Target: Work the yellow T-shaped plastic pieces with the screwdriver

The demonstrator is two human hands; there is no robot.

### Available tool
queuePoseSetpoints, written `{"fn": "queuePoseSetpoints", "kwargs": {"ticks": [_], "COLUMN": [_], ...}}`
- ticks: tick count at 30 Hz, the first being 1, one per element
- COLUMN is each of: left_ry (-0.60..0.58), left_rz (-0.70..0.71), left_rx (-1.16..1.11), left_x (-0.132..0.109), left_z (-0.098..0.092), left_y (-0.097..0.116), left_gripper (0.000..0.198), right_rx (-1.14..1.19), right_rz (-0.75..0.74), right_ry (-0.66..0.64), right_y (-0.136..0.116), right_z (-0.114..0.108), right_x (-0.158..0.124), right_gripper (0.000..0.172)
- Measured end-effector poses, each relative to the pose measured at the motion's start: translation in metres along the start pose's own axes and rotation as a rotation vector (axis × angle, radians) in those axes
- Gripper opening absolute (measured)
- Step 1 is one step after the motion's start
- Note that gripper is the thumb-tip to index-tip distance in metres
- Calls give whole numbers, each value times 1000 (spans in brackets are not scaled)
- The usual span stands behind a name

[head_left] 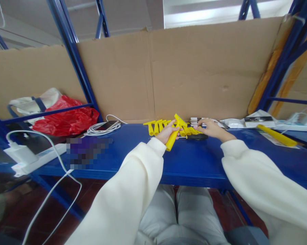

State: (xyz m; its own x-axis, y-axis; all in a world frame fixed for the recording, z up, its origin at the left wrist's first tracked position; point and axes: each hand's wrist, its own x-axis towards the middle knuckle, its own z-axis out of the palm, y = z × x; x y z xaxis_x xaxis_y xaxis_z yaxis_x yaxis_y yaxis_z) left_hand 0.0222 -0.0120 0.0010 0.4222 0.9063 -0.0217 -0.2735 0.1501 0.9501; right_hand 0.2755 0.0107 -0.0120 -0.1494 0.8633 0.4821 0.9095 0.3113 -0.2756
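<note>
My left hand (168, 131) is closed round a yellow tool-like piece (172, 140), whose thick tube-shaped end points down toward me and whose crosswise head points away. My right hand (211, 128) is over the right end of a row of similar yellow pieces (156, 128), near a black-handled tool (197, 136) lying on the blue shelf. Its fingers are bent toward the pieces; whether they grip one is too small to make out. Just behind that hand is a stack of small dark and white items (194, 121).
On the left are a red plastic bag (68, 117), a coiled white cable (98, 130) with a phone, and a white power strip (44, 158). To the right lie a long yellow tube (277, 135) and white packets (259, 119). Cardboard (206, 71) walls the back of the blue shelf (194, 163).
</note>
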Motion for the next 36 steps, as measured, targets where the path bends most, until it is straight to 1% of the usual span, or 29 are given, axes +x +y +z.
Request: {"fn": "queuePoseSetpoints", "kwargs": {"ticks": [3,4,6,11,14,18,21,24,26,32,36], "left_ry": [87,108,130,148,141,143,140,134,142,140,140], "left_rz": [3,3,1,-4,1,7,16,19,13,21,17], "left_rx": [-12,-16,-20,-8,-4,12,3,-6,-7,-14,-17], "left_x": [-1,-1,-1,-1,0,3,4,3,1,0,1], "left_z": [2,3,3,3,2,-1,-2,-1,0,1,-1], "left_y": [0,0,0,0,0,-1,-2,-1,0,2,2], "left_gripper": [72,71,71,73,70,67,71,73,73,77,78], "right_rx": [-59,-64,-67,-62,2,218,496,789,917,1111,1165], "right_rz": [13,13,21,72,71,92,160,249,284,336,380], "right_ry": [-246,-307,-385,-427,-422,-336,-278,-222,-141,111,264], "right_y": [5,5,5,-1,-4,-6,-8,-11,-13,-9,-10], "right_z": [-9,-11,-12,-15,-22,-33,-38,-39,-39,-40,-43], "right_x": [-5,-7,-10,-12,-12,-14,-19,-22,-22,-16,-14], "right_gripper": [52,50,50,49,48,50,51,45,40,33,31]}}
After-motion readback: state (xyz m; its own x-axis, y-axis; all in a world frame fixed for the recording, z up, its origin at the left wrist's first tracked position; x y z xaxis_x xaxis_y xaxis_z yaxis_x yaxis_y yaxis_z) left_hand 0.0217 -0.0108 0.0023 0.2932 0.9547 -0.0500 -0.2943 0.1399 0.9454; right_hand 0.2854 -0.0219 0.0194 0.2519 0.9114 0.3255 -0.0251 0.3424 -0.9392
